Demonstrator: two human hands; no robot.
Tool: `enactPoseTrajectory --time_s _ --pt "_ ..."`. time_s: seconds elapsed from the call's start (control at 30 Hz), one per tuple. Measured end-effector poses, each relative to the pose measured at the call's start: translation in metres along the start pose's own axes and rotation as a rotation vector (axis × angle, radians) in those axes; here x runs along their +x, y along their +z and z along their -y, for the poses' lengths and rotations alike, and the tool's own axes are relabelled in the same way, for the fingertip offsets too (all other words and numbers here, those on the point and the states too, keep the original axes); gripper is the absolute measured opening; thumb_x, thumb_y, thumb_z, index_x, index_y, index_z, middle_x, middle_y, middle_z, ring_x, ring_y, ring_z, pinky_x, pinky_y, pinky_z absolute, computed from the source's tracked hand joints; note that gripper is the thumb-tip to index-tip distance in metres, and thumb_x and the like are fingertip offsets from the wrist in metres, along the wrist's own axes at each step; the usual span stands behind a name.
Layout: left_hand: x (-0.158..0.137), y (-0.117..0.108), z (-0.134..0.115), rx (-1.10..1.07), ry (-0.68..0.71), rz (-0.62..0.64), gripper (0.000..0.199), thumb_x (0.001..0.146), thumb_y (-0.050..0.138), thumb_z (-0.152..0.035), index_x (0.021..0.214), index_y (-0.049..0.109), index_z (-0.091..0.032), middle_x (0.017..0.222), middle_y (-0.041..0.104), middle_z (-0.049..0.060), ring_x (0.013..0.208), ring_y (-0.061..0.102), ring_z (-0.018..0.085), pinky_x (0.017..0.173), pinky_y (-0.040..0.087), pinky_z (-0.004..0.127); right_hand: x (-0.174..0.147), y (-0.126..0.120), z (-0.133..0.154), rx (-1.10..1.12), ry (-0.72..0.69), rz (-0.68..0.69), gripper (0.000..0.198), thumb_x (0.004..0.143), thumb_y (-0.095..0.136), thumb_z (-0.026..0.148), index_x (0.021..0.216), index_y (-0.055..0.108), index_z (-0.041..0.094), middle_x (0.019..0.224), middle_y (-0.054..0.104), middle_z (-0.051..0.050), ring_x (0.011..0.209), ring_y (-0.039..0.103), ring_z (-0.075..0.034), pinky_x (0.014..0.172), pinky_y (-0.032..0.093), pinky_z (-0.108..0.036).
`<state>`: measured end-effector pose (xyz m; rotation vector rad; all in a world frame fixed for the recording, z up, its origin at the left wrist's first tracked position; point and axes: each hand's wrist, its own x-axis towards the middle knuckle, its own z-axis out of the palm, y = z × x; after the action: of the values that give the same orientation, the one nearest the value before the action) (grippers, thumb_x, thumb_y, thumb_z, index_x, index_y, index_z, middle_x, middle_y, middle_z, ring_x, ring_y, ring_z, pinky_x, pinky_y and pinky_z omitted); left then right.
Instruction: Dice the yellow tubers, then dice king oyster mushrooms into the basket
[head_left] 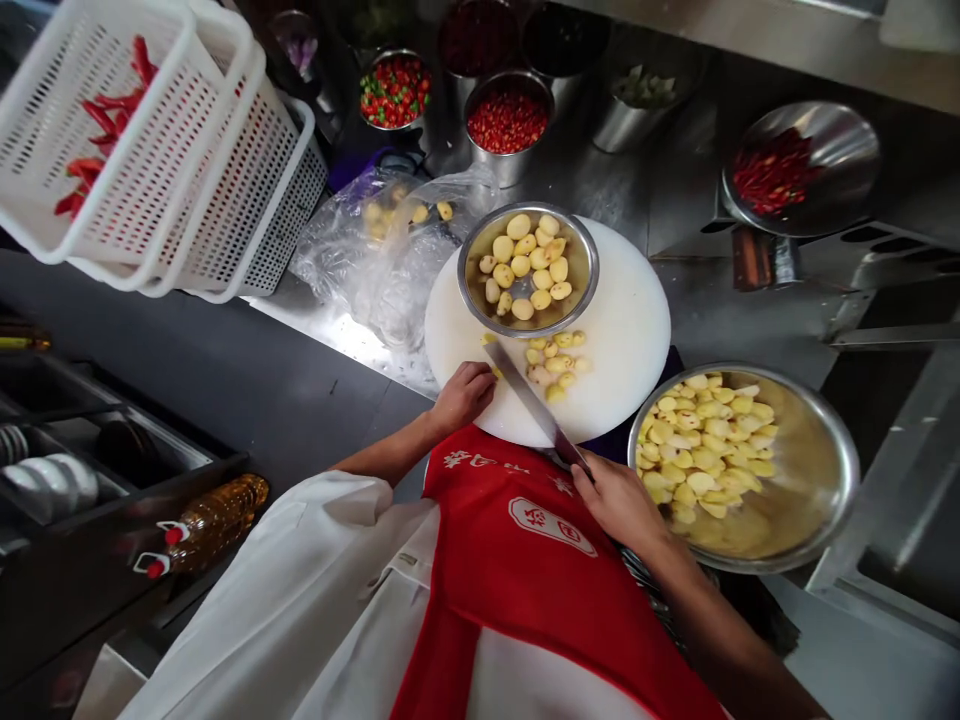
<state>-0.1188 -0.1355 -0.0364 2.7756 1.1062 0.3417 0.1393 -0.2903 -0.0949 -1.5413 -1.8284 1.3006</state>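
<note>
My right hand (615,497) grips the handle of a kitchen knife (529,394), whose blade slants up and left over the white round cutting board (637,320). Beside the blade, my left hand (463,396) is closed with curled fingers at a small potato (496,372), mostly hidden by the fingertips and knife. Another bit of yellow potato shows at the blade's tip. Right of the blade lies a group of small peeled potatoes (559,362). A steel bowl (466,290) of whole peeled potatoes stands on the back of the board.
A wide steel basin (814,500) with cut potatoes stands at the right. Clear plastic bags (375,270) lie left of the board. Stacked white baskets (225,190) hold red chillies. Behind are steel pots of chopped chillies (508,122) and a pan (840,160). Oil bottles (217,520) are lower left.
</note>
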Motion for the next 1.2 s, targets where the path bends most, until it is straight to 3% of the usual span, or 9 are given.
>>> enactPoseTrajectory --time_s 0.17,0.37,0.47,0.53,0.63,0.73,0.8,1.0,1.2 --pt "0.083 -0.024 0.012 -0.005 -0.010 0.058 0.018 0.093 0.050 -0.021 0.105 0.063 -0.019 0.110 0.064 0.012 0.104 0.059 0.021 0.090 0.052 0.037 -0.057 0.003 -0.013 0.244 0.131 -0.062 0.042 0.099 0.036 0.047 0.114 0.064 0.020 0.102 0.072 -0.008 0.093 0.068 -0.025 0.082 0.052 -0.037" --pt "0.195 -0.020 0.032 0.233 -0.031 0.701 0.031 0.072 0.065 -0.018 0.103 0.067 -0.021 0.105 0.069 0.008 0.096 0.064 0.028 0.084 0.049 0.039 -0.063 0.000 0.008 0.313 0.024 -0.008 0.035 0.098 0.038 0.034 0.119 0.064 0.023 0.107 0.071 -0.008 0.097 0.067 -0.023 0.086 0.052 -0.037" --pt "0.210 -0.015 0.034 0.214 -0.079 0.740 0.031 0.066 0.071 -0.021 0.096 0.066 -0.021 0.092 0.069 0.005 0.083 0.064 0.025 0.075 0.048 0.035 -0.045 -0.004 0.020 0.256 -0.025 0.049 0.038 0.098 0.036 0.027 0.127 0.060 0.021 0.120 0.067 -0.009 0.109 0.063 -0.024 0.094 0.049 -0.038" --pt "0.206 -0.022 0.034 0.103 -0.100 0.619 0.029 0.065 0.073 -0.022 0.092 0.064 -0.020 0.087 0.067 0.003 0.080 0.062 0.022 0.073 0.047 0.032 -0.034 -0.005 0.027 0.227 -0.034 0.085 0.038 0.099 0.035 0.027 0.126 0.061 0.020 0.124 0.066 -0.010 0.112 0.062 -0.024 0.096 0.046 -0.038" --pt "0.180 -0.048 0.028 -0.086 -0.150 0.282 0.028 0.071 0.071 -0.026 0.095 0.058 -0.020 0.090 0.064 0.002 0.079 0.059 0.017 0.071 0.047 0.028 -0.021 -0.005 0.032 0.217 0.018 0.119 0.038 0.099 0.034 0.029 0.123 0.062 0.020 0.117 0.068 -0.009 0.108 0.063 -0.025 0.093 0.045 -0.037" --pt "0.129 -0.065 0.010 -0.159 -0.235 -0.030 0.025 0.083 0.064 -0.032 0.101 0.052 -0.022 0.092 0.061 0.001 0.078 0.057 0.013 0.070 0.048 0.027 -0.018 -0.002 0.025 0.212 0.101 0.098 0.036 0.099 0.035 0.034 0.117 0.062 0.018 0.105 0.071 -0.009 0.098 0.066 -0.025 0.084 0.045 -0.034" --pt "0.085 -0.056 -0.005 -0.139 -0.303 -0.144 0.023 0.086 0.062 -0.036 0.100 0.050 -0.022 0.091 0.060 0.002 0.077 0.056 0.013 0.069 0.048 0.028 -0.019 0.000 0.015 0.189 0.137 0.065 0.036 0.099 0.036 0.035 0.113 0.063 0.017 0.096 0.072 -0.010 0.092 0.067 -0.025 0.079 0.045 -0.033" --pt "-0.010 0.016 -0.029 0.185 -0.332 -0.103 0.031 0.080 0.072 -0.042 0.096 0.059 -0.018 0.094 0.064 0.009 0.089 0.057 0.023 0.078 0.047 0.040 -0.032 -0.004 -0.006 0.077 0.111 0.021 0.040 0.098 0.034 0.040 0.115 0.061 0.016 0.093 0.072 -0.010 0.085 0.067 -0.025 0.074 0.046 -0.033" --pt "-0.023 0.022 -0.019 0.056 -0.154 -0.093 0.013 0.093 0.056 -0.030 0.101 0.061 -0.021 0.105 0.062 0.009 0.101 0.058 0.020 0.087 0.051 0.037 -0.039 -0.019 -0.001 0.018 -0.006 0.007 0.039 0.098 0.034 0.035 0.118 0.061 0.017 0.101 0.072 -0.010 0.091 0.068 -0.025 0.077 0.049 -0.034"
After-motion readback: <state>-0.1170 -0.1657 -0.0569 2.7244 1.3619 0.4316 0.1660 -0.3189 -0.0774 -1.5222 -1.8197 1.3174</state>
